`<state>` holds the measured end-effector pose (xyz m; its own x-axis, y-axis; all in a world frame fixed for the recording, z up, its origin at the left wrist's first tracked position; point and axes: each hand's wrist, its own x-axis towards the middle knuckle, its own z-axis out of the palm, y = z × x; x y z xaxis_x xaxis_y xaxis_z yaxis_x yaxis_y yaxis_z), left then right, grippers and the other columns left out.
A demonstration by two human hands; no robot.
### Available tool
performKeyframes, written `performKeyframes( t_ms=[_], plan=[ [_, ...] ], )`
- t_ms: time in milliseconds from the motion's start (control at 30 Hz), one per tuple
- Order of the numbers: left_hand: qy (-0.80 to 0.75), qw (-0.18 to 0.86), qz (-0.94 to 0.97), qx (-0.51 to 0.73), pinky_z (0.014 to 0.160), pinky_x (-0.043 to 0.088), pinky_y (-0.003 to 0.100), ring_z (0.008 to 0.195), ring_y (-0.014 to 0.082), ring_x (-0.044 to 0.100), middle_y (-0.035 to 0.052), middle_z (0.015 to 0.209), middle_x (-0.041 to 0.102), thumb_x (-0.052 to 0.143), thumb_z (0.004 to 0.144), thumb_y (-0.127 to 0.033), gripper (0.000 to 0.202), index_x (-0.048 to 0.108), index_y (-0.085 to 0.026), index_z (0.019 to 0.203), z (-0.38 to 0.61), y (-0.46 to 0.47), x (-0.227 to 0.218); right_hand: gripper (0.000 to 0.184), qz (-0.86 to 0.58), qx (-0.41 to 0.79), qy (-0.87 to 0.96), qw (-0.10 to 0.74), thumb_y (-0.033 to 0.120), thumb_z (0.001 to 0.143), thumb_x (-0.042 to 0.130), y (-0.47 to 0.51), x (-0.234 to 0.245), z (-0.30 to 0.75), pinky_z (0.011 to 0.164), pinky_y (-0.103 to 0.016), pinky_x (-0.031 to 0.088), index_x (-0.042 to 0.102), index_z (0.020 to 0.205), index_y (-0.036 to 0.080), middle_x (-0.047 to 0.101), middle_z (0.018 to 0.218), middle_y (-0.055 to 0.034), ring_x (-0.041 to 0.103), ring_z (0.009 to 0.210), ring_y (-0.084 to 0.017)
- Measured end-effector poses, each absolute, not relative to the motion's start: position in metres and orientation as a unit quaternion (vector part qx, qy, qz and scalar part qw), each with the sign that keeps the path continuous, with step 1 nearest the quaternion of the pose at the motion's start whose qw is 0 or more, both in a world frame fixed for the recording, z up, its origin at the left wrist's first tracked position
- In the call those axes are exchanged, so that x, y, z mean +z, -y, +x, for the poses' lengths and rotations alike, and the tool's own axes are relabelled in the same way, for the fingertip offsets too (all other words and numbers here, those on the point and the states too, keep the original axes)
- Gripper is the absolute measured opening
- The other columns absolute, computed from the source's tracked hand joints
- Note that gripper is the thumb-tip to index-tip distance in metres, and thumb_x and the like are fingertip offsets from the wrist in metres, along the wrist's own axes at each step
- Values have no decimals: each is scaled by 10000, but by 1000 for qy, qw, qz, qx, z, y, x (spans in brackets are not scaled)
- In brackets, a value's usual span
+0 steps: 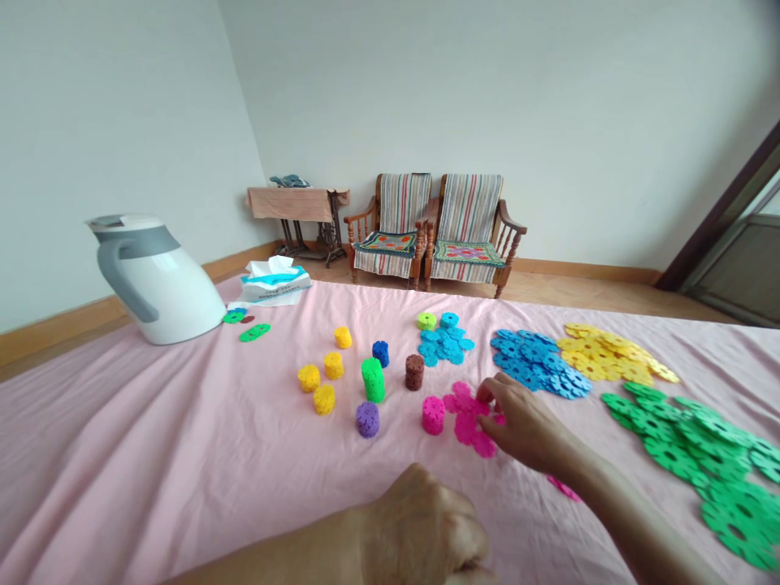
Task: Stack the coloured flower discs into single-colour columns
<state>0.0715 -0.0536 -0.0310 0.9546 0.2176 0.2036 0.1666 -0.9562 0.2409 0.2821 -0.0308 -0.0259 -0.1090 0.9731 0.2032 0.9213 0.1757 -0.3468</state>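
Observation:
My right hand (521, 421) is over a loose pile of pink snowflake discs (466, 414). Its thumb and index finger are apart, with pink discs showing between and beneath them. Just left of that pile stands a short stack of pink discs (433, 416). My left hand (426, 528) is curled into a fist low in the view, near the table's front; its fingers face away, and whatever it may hold is hidden. Nearby are stacks of discs: purple (367, 420), green (373, 380), brown (414, 372) and dark blue (380, 353). Part of a pink disc (564, 487) shows beneath my right forearm.
Several yellow stacks (325, 400) stand left of centre. Loose piles of light blue (444, 345), blue (539, 361), yellow (609, 353) and green discs (700, 439) spread rightward. A white jug (176, 284), tissue pack (276, 281) and a few green discs (254, 332) are at left.

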Motion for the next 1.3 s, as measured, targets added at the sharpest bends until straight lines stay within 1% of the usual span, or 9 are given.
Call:
performKeyframes(
  t_ms=[267, 467, 600, 700, 867, 933, 1067, 1167, 1300],
  plan=[
    [-95, 115, 982, 116, 441, 312, 227, 483, 80, 490, -61, 537, 557, 688, 790, -366, 362, 526, -174, 529, 72, 53, -32, 86, -646, 113, 718, 235, 193, 701, 543, 26, -27, 290, 603, -263, 414, 560, 785, 187, 621, 757, -25, 581, 666, -153],
    [-96, 115, 982, 117, 422, 305, 227, 457, 78, 456, -64, 511, 520, 691, 786, -346, 368, 517, -176, 510, 72, 52, -34, 121, -663, 124, 688, 269, 214, 710, 510, 23, -26, 289, 558, -262, 403, 534, 827, 195, 634, 746, -13, 581, 589, -142],
    [-93, 108, 983, 118, 418, 314, 231, 459, 78, 462, -69, 510, 512, 696, 779, -346, 362, 521, -177, 511, 73, 52, -34, 149, -655, 97, 697, 275, 172, 682, 505, 22, -35, 290, 550, -250, 376, 536, 827, 191, 616, 703, -4, 551, 587, -136],
    [-91, 106, 984, 114, 418, 319, 227, 459, 76, 468, -72, 513, 514, 691, 784, -352, 364, 524, -177, 512, 73, 52, -34, 175, -649, 101, 700, 280, 124, 660, 490, 21, -39, 291, 544, -236, 362, 545, 812, 189, 604, 677, 5, 535, 584, -128],
    [-94, 114, 982, 113, 429, 308, 225, 475, 79, 472, -64, 525, 536, 689, 789, -364, 364, 526, -175, 525, 73, 52, -34, 232, -649, 130, 703, 259, 98, 658, 484, 23, -38, 294, 559, -231, 371, 571, 852, 192, 621, 721, -4, 547, 606, -125],
    [-92, 121, 982, 113, 439, 307, 217, 482, 79, 469, -59, 532, 544, 689, 791, -355, 361, 524, -172, 528, 72, 52, -34, 206, -653, 122, 704, 249, 117, 669, 496, 23, -37, 296, 556, -234, 367, 571, 846, 192, 623, 725, -9, 548, 610, -130],
    [-93, 123, 982, 111, 436, 286, 216, 474, 75, 452, -57, 528, 545, 687, 794, -329, 364, 511, -167, 520, 72, 52, -34, 69, -674, 72, 698, 233, 189, 704, 521, 23, -35, 299, 558, -254, 362, 551, 766, 190, 608, 686, -17, 553, 622, -154],
    [-95, 122, 982, 108, 431, 278, 224, 474, 78, 453, -55, 525, 553, 687, 795, -338, 370, 511, -167, 517, 72, 52, -33, 91, -675, 60, 679, 283, 224, 723, 539, 24, -27, 290, 580, -268, 395, 547, 806, 189, 619, 737, -18, 566, 620, -152],
    [-109, 114, 982, 103, 424, 278, 231, 464, 80, 457, -60, 527, 563, 697, 787, -329, 362, 521, -170, 513, 73, 54, -29, 153, -624, 142, 674, 370, 269, 763, 559, 30, -11, 259, 596, -267, 441, 561, 900, 200, 631, 847, -20, 596, 680, -143]
  ],
)
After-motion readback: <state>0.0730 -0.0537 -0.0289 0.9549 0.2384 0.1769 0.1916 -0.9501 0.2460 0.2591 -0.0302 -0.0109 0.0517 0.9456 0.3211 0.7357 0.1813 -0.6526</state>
